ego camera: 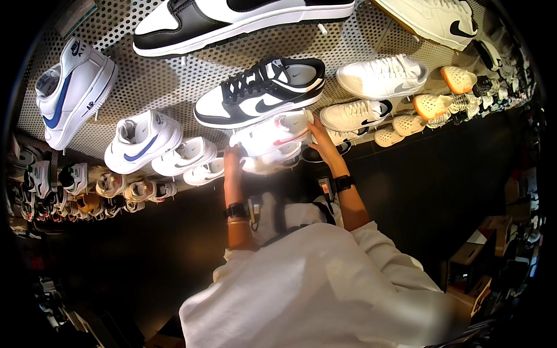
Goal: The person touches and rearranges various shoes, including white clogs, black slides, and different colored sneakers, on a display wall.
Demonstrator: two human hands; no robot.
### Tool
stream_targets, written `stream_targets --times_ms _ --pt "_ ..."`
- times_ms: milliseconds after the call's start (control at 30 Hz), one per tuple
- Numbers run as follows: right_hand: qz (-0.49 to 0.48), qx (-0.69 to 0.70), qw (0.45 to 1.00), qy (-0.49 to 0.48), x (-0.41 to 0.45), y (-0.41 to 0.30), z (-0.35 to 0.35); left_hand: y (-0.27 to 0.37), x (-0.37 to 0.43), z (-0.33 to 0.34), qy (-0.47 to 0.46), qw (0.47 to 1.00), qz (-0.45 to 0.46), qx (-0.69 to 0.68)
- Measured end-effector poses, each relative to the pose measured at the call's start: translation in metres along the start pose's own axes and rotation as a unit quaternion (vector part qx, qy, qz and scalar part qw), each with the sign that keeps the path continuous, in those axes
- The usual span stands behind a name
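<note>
A white Nike sneaker with a pink swoosh lies between my two hands at the perforated display wall, brightly lit. My right hand holds its right end, fingers at the edge. At the other end, my left hand touches the toe area; glare blurs the contact. Just above it sits a black and white Nike sneaker. Another white sneaker is directly below. To the right is a cream sneaker with a black swoosh, close to my right fingers.
White sneakers with blue swooshes hang on the left of the perforated metal wall. Perforated clogs are at the right. More shoes line both sides. Cardboard boxes stand at the lower right on the dark floor.
</note>
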State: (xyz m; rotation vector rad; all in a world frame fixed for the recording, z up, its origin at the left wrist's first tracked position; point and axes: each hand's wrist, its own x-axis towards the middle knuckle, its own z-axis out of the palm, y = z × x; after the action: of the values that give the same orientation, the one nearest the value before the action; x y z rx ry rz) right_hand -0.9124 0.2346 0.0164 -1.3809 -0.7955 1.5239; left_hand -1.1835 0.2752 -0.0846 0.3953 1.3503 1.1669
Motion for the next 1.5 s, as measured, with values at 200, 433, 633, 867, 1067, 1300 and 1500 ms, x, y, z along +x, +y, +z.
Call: stream_targets --times_ms 200,433,633,867,1067,1300,1500 --pt "-0.021 0.004 1.000 -0.019 0.006 0.004 -0.003 0.000 0.002 0.005 -0.024 0.998 0.023 -0.051" --pt "-0.037 0.019 0.999 -0.013 0.003 0.010 -0.005 -0.003 -0.009 0.004 -0.052 0.995 0.069 -0.040" --pt "-0.053 0.057 0.997 -0.029 0.000 0.016 -0.006 -0.004 0.013 -0.002 -0.068 0.985 0.144 0.063" --pt "-0.020 0.011 1.000 -0.014 -0.002 0.014 -0.009 -0.009 0.009 -0.006 0.015 0.994 0.095 -0.056" --pt "-0.145 0.045 0.987 0.051 0.009 0.016 -0.008 0.048 -0.033 0.001 0.061 0.969 0.223 -0.091" --pt "-0.152 0.028 0.986 0.064 0.021 0.020 -0.015 0.067 -0.049 0.006 0.013 0.955 0.282 -0.091" --pt "-0.331 0.046 0.920 0.206 -0.030 -0.035 0.005 0.118 -0.103 0.006 0.054 0.929 0.336 -0.147"
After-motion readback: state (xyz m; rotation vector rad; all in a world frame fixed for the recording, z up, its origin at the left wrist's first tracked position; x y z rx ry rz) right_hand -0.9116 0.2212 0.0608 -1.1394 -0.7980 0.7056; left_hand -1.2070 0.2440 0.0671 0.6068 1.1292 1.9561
